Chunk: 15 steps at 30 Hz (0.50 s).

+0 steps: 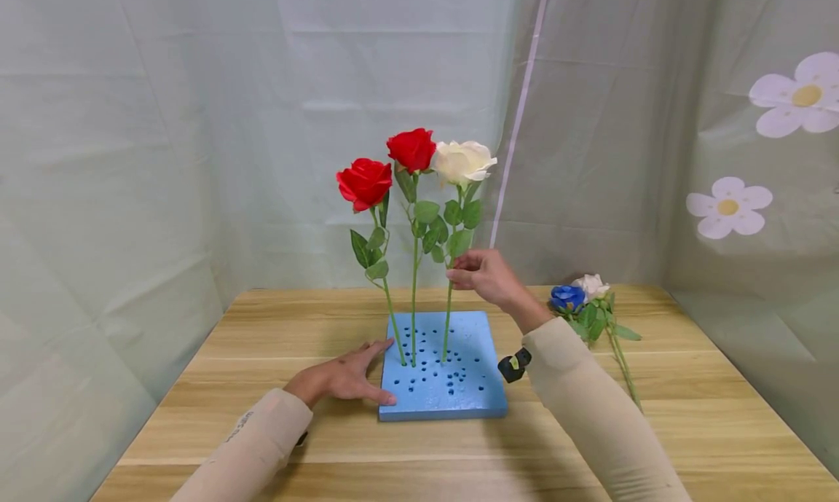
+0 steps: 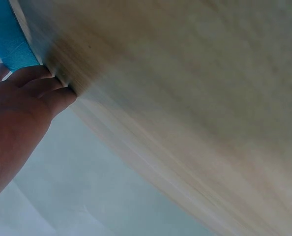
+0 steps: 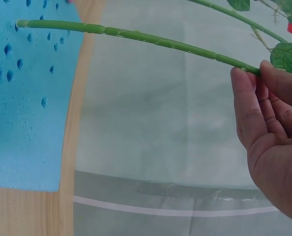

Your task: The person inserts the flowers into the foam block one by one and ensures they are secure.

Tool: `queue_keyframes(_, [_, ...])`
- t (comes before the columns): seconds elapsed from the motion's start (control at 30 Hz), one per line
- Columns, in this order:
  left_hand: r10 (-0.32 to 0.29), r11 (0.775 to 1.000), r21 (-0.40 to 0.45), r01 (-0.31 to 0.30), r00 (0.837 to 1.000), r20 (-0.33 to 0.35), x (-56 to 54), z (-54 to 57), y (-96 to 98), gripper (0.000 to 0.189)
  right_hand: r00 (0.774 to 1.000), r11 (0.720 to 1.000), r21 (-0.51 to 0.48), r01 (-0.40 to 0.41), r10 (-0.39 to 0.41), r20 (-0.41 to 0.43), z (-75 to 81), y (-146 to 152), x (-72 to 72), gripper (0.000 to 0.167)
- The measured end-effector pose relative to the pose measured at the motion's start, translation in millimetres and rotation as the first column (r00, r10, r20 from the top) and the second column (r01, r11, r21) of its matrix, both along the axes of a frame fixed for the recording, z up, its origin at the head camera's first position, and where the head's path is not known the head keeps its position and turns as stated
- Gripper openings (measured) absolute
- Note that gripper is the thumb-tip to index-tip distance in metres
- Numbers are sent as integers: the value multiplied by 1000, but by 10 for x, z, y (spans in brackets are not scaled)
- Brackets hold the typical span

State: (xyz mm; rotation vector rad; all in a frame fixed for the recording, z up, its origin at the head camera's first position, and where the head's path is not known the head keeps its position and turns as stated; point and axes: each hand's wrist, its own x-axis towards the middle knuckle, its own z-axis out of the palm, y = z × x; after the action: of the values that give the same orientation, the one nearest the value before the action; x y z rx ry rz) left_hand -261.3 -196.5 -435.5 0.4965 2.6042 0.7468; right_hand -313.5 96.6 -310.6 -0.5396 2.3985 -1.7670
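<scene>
My right hand (image 1: pixel 486 275) pinches the stem of a white rose (image 1: pixel 464 162) between thumb and fingertips, below its leaves. The rose stands nearly upright over a blue foam board (image 1: pixel 468 334) with many holes. In the right wrist view the green stem (image 3: pixel 160 42) ends right at a hole; whether it is inside I cannot tell. Left of it, two red roses (image 1: pixel 364 184) (image 1: pixel 411 150) stand in the board, the leftmost one tilted. My left hand (image 1: pixel 347 374) rests at the board's left edge, fingers spread, thumb on the near left corner.
A blue rose (image 1: pixel 567 298) and a pale pink rose (image 1: pixel 592 287) lie on the wooden table (image 1: pixel 262 400) at the right, stems pointing toward the front. Pale curtain sheets (image 1: pixel 367 65) hang behind and beside the table.
</scene>
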Motion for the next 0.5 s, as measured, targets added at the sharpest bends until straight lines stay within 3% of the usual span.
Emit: queue_keyframes(0.5, [-11, 1000, 23, 11, 1000, 2, -2, 15, 10, 111, 1000, 1000, 14, 16, -16, 4, -49, -54, -18, 18])
